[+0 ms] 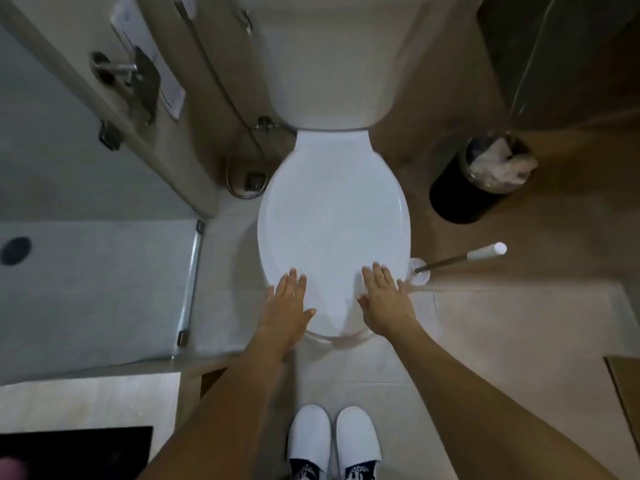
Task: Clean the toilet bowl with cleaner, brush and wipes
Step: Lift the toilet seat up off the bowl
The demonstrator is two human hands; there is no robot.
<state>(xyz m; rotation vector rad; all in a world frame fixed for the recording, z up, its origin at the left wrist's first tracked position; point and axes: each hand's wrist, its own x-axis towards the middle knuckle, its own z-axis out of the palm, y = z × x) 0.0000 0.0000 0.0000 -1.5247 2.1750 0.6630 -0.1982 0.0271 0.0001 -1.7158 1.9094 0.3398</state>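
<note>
The toilet [332,216] stands in the middle of the view, and its white lid [334,220] is down, so it covers the bowl completely. Behind the lid is the white tank [332,64], against the wall.

Both hands are at the front part of the lid. The left hand [287,303] is at the front left edge, palm down, with the fingers straight and a little spread; it holds nothing. The right hand [386,301] is at the front right, also flat with straight fingers, and it also holds nothing. Whether the palms really press on the lid or only float just above it, I cannot tell.

Just beside the toilet on the right, the toilet brush [460,258] stands in its small white holder [419,270] on the floor, and its handle leans to the right. Further back on the right is a black bin [460,195] with crumpled white paper inside. On the left of the toilet a metal hose [242,161] hangs down in a loop, and beyond it is a glass shower wall [86,265]. At the bottom, two white slippers [334,441] stand on the light floor tiles [502,327].
</note>
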